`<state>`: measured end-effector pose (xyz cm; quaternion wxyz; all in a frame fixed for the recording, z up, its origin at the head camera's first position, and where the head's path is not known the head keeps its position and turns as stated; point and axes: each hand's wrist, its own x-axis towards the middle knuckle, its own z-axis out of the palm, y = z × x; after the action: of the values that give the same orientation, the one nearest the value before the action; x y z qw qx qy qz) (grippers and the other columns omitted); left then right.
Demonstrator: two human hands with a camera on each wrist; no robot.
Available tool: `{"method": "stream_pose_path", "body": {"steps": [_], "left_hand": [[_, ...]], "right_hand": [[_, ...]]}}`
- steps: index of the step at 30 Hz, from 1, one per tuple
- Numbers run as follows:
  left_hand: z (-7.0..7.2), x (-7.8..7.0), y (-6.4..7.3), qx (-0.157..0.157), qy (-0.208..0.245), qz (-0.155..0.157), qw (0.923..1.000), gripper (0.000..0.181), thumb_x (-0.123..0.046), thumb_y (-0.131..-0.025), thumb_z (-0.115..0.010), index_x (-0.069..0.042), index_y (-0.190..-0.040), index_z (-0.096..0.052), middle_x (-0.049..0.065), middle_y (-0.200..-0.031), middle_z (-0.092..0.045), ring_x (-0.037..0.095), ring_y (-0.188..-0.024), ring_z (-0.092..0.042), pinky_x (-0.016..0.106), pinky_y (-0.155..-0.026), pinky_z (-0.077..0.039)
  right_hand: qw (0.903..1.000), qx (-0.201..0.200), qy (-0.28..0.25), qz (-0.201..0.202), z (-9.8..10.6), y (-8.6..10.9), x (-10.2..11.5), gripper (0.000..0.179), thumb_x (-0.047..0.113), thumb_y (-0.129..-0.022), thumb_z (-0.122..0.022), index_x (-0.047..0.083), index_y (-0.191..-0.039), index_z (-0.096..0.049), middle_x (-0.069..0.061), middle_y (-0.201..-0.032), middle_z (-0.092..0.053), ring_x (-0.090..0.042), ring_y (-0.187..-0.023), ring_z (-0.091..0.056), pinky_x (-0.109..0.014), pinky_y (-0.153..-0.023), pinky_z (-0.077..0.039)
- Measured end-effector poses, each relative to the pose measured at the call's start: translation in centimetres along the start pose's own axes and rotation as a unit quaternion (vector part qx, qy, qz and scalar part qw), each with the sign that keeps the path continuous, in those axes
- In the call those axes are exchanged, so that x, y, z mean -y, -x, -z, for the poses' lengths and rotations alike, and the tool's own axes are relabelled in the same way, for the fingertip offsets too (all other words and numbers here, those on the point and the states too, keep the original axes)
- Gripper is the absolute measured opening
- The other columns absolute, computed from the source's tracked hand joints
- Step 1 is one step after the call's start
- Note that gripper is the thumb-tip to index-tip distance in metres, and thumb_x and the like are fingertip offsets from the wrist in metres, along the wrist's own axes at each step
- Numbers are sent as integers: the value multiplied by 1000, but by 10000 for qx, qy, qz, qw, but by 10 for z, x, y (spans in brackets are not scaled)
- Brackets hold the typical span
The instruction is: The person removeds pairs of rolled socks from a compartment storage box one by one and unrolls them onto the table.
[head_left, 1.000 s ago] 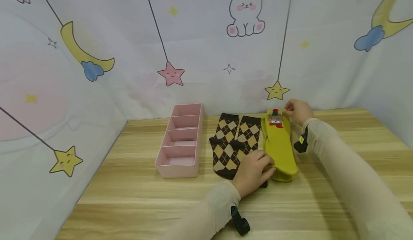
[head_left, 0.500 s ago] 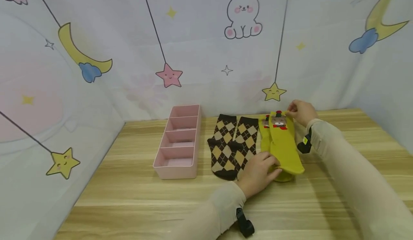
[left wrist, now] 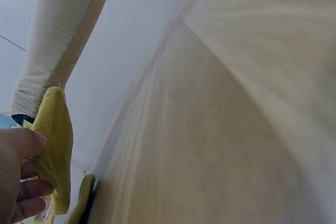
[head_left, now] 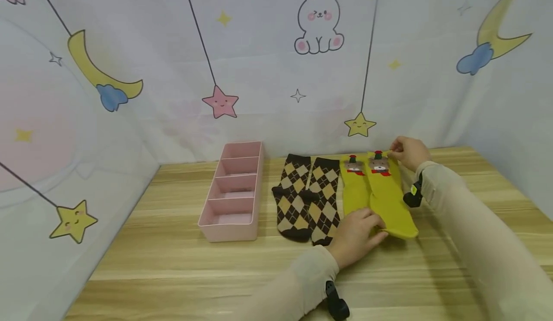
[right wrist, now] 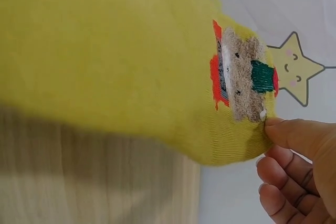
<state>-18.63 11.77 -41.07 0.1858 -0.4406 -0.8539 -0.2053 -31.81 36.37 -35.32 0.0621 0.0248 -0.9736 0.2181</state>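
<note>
Two yellow socks with a bear design lie side by side on the right. The right-hand yellow sock (head_left: 390, 201) is stretched between both hands, its toe end lifted. My right hand (head_left: 410, 153) pinches its cuff at the far edge; the right wrist view shows thumb and fingers on the cuff (right wrist: 247, 145) beside the bear patch. At the near end my left hand (head_left: 356, 237) pinches the toe, which stands up between thumb and fingers in the left wrist view as a yellow fold (left wrist: 55, 145). The left-hand yellow sock (head_left: 355, 194) lies flat, its toe hidden behind my left hand.
Two brown argyle socks (head_left: 295, 196) lie flat just left of the yellow pair. Further left stands a pink box (head_left: 233, 232) with several compartments in a row. A white patterned curtain (head_left: 268, 62) hangs behind the wooden table (head_left: 173, 263).
Both hands have moved right with the upper yellow sock, sliding it off the other one. The two yellow socks, stacked before, now lie side by side.
</note>
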Motion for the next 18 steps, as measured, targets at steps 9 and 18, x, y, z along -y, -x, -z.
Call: {"method": "stream_pose_path", "body": {"steps": [9, 18], "left_hand": [[-10, -9, -5, 464, 112, 188, 9987, 15, -37, -90, -65, -23, -95, -69, -13, -94, -66, -3, -84, -59, 6, -76, -42], [-16, -13, -6, 805, 185, 205, 9964, 15, -39, -91, -63, -27, -97, -69, -16, -95, -65, -6, -83, -57, 3, -75, -39]], "right_hand": [[9999, 57, 34, -109, -6, 3, -10, 21, 12, -95, -57, -6, -104, -57, -30, -105, -61, -42, -95, -58, -53, -83, -47], [9996, 174, -11, -232, -12, 3, -21, 19, 14, -96, -57, -4, -103, -57, -25, -99, -62, -36, -88, -57, -46, -76, -47]]}}
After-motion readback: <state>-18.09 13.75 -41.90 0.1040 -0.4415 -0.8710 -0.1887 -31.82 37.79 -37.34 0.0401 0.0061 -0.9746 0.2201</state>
